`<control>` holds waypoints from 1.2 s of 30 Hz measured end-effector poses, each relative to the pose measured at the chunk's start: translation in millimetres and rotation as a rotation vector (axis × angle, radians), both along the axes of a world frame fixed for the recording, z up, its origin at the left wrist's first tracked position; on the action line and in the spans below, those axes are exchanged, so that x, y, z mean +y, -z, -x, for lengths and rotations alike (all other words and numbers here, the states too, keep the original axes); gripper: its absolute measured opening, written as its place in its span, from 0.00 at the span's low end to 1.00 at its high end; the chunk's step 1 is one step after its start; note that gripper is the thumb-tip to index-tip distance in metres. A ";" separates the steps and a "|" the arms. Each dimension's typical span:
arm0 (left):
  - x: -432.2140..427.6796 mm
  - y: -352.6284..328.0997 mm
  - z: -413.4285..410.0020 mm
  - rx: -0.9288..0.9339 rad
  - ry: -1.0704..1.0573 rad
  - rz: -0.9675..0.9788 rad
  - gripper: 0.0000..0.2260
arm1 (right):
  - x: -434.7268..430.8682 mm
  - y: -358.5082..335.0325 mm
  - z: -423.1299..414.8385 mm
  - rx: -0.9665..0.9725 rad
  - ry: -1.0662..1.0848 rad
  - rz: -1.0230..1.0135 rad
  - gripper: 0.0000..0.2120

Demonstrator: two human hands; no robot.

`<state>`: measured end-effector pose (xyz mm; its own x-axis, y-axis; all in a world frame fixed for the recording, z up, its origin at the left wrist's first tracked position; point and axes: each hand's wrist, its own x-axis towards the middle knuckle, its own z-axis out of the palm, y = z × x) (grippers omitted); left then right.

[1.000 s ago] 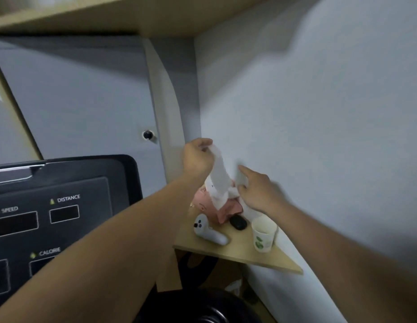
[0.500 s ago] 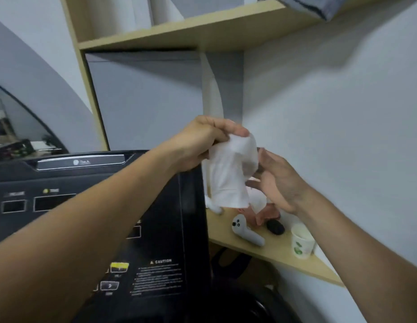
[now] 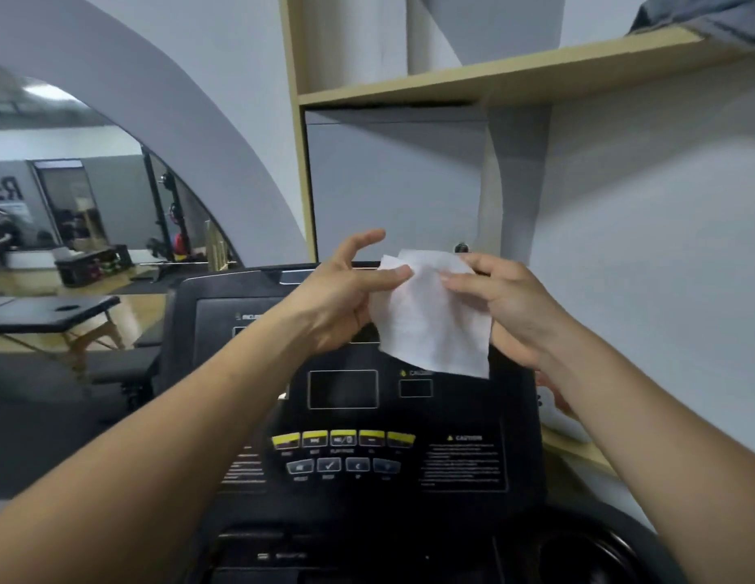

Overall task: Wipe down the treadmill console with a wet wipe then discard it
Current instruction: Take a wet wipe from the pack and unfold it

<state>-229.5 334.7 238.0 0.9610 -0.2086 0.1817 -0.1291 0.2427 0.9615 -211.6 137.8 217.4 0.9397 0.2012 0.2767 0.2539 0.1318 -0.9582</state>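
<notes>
Right above the console (image 3: 350,415), both hands have the wipe (image 3: 430,318) stretched out between them, hanging flat like a little sheet. Left hand (image 3: 342,305) is pinching the upper left corner with thumb and a finger, the other fingers fanned out loose. Right hand (image 3: 506,309) is gripping the right edge, fingertips curled over the top of it. So neither hand is empty and the wipe isn't touching anything yet.

What matters for the next bit: the console sits directly below and behind the wipe, its face tilted up toward the person, and it runs wider side to side than the wipe does. The wipe's bottom edge hangs just in front of the upper displays, so it's basically a push forward and down to get contact. Both hands look about equally near, though the wipe sits toward the console's right half, so I'd guess wiping starts there. Buttons (image 3: 344,440) lower down are untouched so far, I'd say.
</notes>
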 end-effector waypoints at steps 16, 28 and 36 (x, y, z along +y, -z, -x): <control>165.8 20.7 45.8 -0.317 -0.119 -0.623 0.20 | 154.5 33.8 45.7 0.121 -0.015 0.136 0.17; 187.9 20.7 48.9 -0.434 -0.276 -0.938 0.03 | 175.9 26.0 36.5 -0.207 0.462 0.522 0.12; 181.2 2.0 53.5 -0.342 -0.103 -0.673 0.09 | 177.5 17.1 42.7 -0.393 -0.135 0.574 0.16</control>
